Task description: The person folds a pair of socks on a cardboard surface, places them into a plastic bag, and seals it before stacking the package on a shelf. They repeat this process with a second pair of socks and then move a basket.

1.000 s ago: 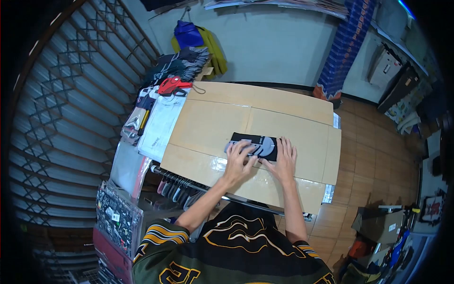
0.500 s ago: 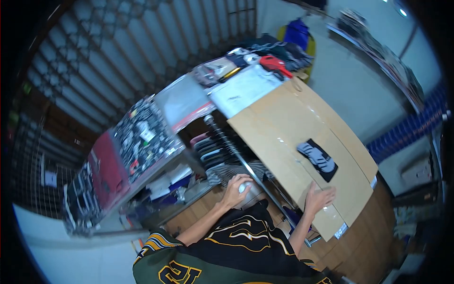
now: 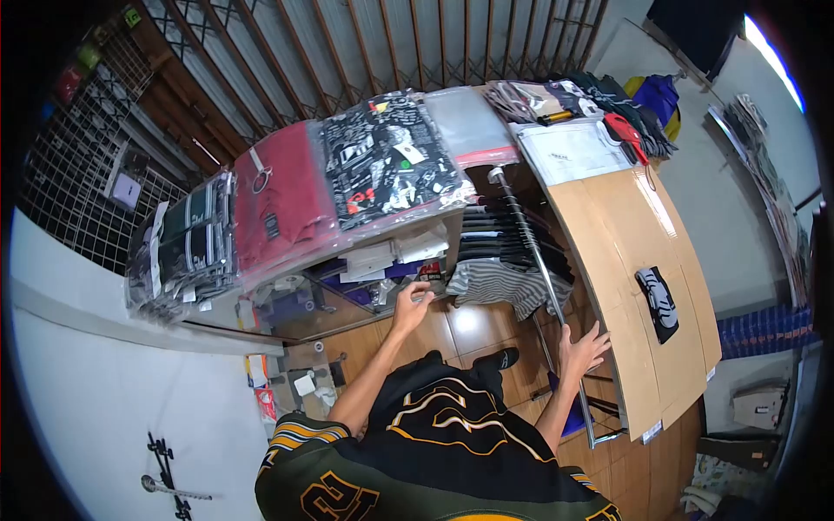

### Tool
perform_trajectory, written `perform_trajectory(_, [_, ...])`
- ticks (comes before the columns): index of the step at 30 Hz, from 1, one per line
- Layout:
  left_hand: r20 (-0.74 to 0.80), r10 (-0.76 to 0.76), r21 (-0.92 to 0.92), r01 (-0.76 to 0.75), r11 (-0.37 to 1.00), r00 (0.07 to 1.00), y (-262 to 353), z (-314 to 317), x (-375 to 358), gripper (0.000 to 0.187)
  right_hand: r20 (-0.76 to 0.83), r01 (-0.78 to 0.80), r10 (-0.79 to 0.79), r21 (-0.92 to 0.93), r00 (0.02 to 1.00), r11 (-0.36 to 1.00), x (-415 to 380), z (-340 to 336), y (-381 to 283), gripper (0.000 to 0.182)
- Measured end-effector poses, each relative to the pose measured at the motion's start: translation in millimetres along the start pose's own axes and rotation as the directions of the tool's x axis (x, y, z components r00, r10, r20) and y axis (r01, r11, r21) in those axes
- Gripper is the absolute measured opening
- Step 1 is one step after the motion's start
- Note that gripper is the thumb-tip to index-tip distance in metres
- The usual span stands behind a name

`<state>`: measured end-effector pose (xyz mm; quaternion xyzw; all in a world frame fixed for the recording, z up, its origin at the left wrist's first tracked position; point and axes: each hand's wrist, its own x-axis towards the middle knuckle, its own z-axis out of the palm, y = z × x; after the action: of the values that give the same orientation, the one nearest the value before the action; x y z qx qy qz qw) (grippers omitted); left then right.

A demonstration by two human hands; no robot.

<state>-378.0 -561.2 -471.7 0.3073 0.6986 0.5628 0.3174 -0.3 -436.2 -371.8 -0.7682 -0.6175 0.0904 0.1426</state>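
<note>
My left hand (image 3: pixel 412 306) hangs in the air over the tiled floor, its fingers loosely bent and nothing visible in them. It is nearest the front of the display counter and a grey striped garment (image 3: pixel 523 289) hanging low. Fingers spread, my right hand (image 3: pixel 583 351) is beside the long edge of a brown cardboard sheet (image 3: pixel 618 234) and overlaps the metal rail (image 3: pixel 527 227) in this view. On the cardboard lies a small folded black cloth item (image 3: pixel 660 306) with a pale grey pattern, apart from both hands.
Bagged folded clothes cover the counter: a dark red garment (image 3: pixel 282 201), a black-and-white printed one (image 3: pixel 393 161) and dark striped ones (image 3: pixel 193 239). A white packet (image 3: pixel 575 152) and a red object (image 3: pixel 626 137) lie beyond the cardboard. Dark garments (image 3: pixel 497 234) hang under the rail.
The view has swung left, bringing in more of the counter and floor. My right hand has moved from over the cardboard to its near long edge. The folded black item stays on the cardboard.
</note>
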Motion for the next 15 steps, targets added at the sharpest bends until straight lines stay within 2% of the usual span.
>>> perform_trajectory(1, [-0.020,-0.142,-0.118,0.139,0.983,0.990,-6,-6,9,0.027,0.026,0.004,-0.006,0.040,1.000,0.999,-9,2,-6,0.090])
perform_trajectory(3, [-0.003,-0.419,-0.348,0.392,0.851,0.908,-17,-17,30,0.027,0.081,0.005,-0.015,0.118,0.997,0.993,-26,5,-15,0.087])
perform_trajectory(4, [0.039,-0.475,-0.525,0.422,0.739,0.879,-26,-21,39,0.026,0.067,0.046,-0.058,0.161,0.996,0.986,-34,12,-15,0.084])
perform_trajectory(6, [0.152,-0.549,-0.677,0.491,0.547,0.822,-45,-28,64,0.026,0.070,0.127,-0.148,0.243,0.986,0.962,-52,20,-14,0.079])
perform_trajectory(7, [0.217,-0.573,-0.735,0.519,0.437,0.790,-55,-29,76,0.026,0.061,0.179,-0.205,0.292,0.977,0.940,-59,28,-8,0.077])
perform_trajectory(8, [0.240,-0.570,-0.765,0.515,0.387,0.786,-68,-28,87,0.030,0.065,0.183,-0.221,0.367,0.973,0.912,-69,26,-11,0.071])
perform_trajectory(11, [0.201,-0.651,-0.780,0.521,0.346,0.732,-80,-18,112,0.034,0.080,0.223,-0.277,0.406,0.958,0.887,-92,23,-6,0.063])
perform_trajectory(12, [0.180,-0.692,-0.820,0.495,0.288,0.699,-81,-13,119,0.037,0.061,0.235,-0.281,0.394,0.958,0.889,-98,23,-4,0.059])
perform_trajectory(15, [0.190,-0.691,-0.883,0.429,0.191,0.697,-112,-7,142,0.032,0.075,0.196,-0.238,0.362,0.968,0.911,-113,13,3,0.056])
